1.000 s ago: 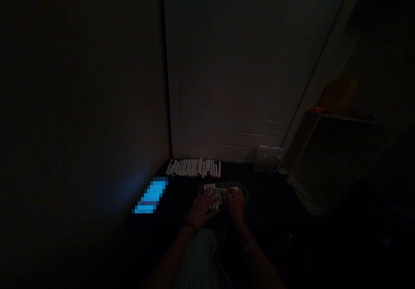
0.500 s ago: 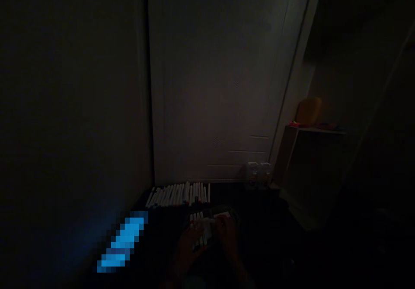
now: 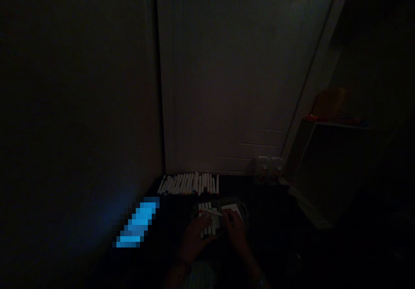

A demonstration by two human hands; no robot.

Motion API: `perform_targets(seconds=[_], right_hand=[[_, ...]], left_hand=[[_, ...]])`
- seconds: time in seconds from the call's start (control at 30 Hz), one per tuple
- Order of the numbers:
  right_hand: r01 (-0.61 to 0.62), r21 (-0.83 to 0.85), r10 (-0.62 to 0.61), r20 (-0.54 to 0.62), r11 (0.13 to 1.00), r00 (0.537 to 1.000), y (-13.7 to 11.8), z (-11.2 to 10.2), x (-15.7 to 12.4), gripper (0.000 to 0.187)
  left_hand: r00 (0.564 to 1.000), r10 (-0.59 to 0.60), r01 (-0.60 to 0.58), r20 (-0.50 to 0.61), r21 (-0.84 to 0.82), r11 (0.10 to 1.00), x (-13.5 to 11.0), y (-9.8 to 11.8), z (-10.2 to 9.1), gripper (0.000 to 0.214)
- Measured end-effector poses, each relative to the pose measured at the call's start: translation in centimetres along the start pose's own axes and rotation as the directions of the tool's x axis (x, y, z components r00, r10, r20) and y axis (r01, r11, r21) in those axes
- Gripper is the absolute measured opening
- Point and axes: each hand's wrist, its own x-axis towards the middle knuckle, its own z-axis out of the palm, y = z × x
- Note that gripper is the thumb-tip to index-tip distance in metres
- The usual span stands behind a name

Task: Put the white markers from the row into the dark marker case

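Note:
The scene is very dark. A see-through case (image 3: 247, 218) lies opened out on the dark surface, with several white markers (image 3: 207, 229) side by side in its left half and something white and flat (image 3: 231, 209) in its right half. My right hand (image 3: 236, 228) pinches one end of a white marker (image 3: 214, 212), which lies crosswise above the row, its reddish end pointing left. Over the left edge of the case rests my left hand (image 3: 195, 236), fingers stretched across the cased markers; it appears to hold nothing.
Behind the case, a long row of loose markers (image 3: 188, 184) lies by the pale panel (image 3: 220, 85). Two clear packages (image 3: 269, 170) stand at its right. A glowing, pixelated blue screen (image 3: 138, 224) is at left; a box-like stand (image 3: 337, 163) bearing an orange item (image 3: 329, 102) is at right.
The view has shifted, so most things sit further right and slightly higher. The marker in my right hand now shows clearly crosswise over the row, and more of the case's right half is visible.

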Motion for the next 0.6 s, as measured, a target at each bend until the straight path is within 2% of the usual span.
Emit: perform_targets(seconds=[0.1,0.2,0.23,0.37,0.47,0.53,0.6], right_hand=[[0.007,0.044,-0.003,-0.087,0.999,0.996,0.8,0.5,0.0,0.039],[0.015,0.053,-0.001,-0.253,0.998,0.967,2.0,1.2,0.1,0.038],[0.028,0.051,-0.014,-0.269,0.998,0.963,2.3,1.3,0.1,0.038],[0.022,0.087,-0.002,-0.232,0.996,0.973,2.3,1.2,0.1,0.034],[0.002,0.079,0.016,-0.223,0.997,0.975,1.3,0.6,0.1,0.035],[0.015,0.054,-0.004,-0.200,0.998,0.980,0.6,0.4,0.1,0.036],[0.061,0.042,-0.054,-0.151,0.997,0.987,0.1,0.4,0.1,0.036]], left_hand=[[0.999,-0.014,0.015,-0.035,0.002,1.000,-0.4,-0.9,0.3,0.048],[0.999,-0.030,0.030,-0.034,0.007,1.000,-0.6,-1.7,0.5,0.049],[0.999,-0.037,0.037,-0.032,0.007,0.999,-0.6,-1.8,0.4,0.048],[0.997,-0.064,0.064,-0.036,0.013,0.998,-0.4,-1.1,-0.3,0.042],[0.976,-0.142,0.145,-0.168,0.002,0.989,0.2,0.2,-1.1,0.036],[0.932,-0.223,0.226,-0.284,-0.024,0.974,0.7,0.6,-1.3,0.033],[0.916,-0.261,0.260,-0.306,-0.047,0.965,0.9,0.4,-1.1,0.033]])
